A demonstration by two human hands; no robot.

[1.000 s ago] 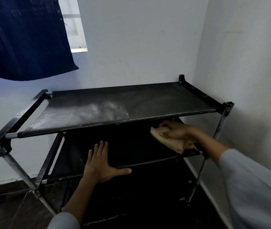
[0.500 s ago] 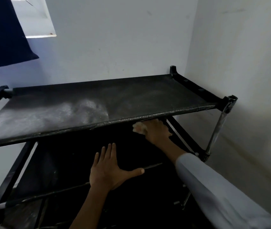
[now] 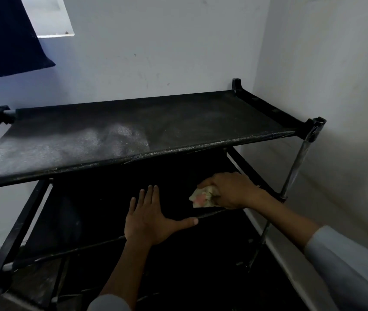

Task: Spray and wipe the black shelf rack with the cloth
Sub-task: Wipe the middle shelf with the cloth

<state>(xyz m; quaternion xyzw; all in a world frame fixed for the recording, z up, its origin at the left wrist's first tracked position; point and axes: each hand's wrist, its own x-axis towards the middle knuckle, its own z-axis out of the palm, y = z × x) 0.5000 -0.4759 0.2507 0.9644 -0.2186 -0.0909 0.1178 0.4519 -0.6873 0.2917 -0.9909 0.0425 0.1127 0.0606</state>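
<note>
From the head view, the black metal-framed shelf rack [image 3: 178, 122] stands in a room corner, its right side close to the white side wall [image 3: 335, 86], its back against the rear wall. The left hand [image 3: 154, 218] lies flat, fingers straight and spread, on the second shelf's front edge. The right hand [image 3: 230, 190] grips a crumpled pale cloth [image 3: 202, 197] on that shelf near its right end, under the dusty top shelf's front edge.

The head camera looks forward and down, close above the black shelf rack [image 3: 178, 122] in a corner.
</note>
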